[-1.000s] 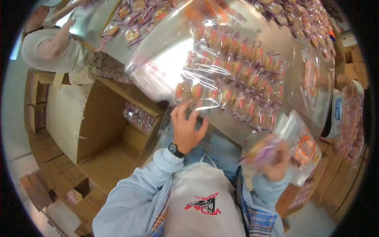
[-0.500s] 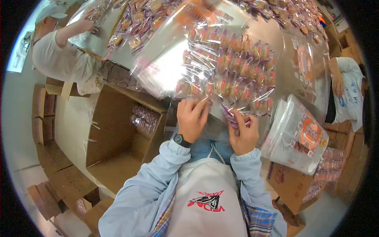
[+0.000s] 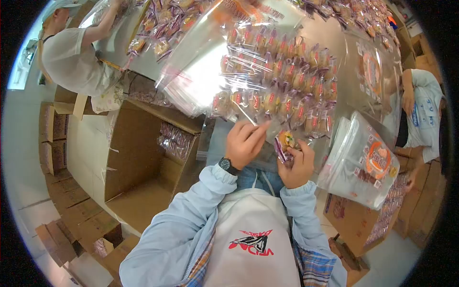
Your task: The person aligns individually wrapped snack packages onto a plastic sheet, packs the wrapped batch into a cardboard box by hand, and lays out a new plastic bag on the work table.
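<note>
A clear plastic bag point(image 3: 275, 83) packed with rows of individually wrapped cakes lies on the table in front of me. My left hand point(image 3: 245, 144), with a black watch on its wrist, is closed at the bag's near edge, thumb and fingers pinching the film. Beside it, my right hand point(image 3: 297, 165) grips a single wrapped cake point(image 3: 286, 141) in a clear and purple wrapper. This cake is just outside the near row, by the bag's opening.
Flat printed bags point(image 3: 358, 162) are stacked to the right. An open cardboard box point(image 3: 138, 158) stands at my left, with wrapped packs inside. Loose wrapped cakes point(image 3: 165, 24) cover the far table. One co-worker point(image 3: 71, 57) is at left, another point(image 3: 423, 110) at right.
My left hand has shifted slightly right along the bag's edge. The cake in my right hand has turned so its filled face shows. The left co-worker's arm has moved up and away.
</note>
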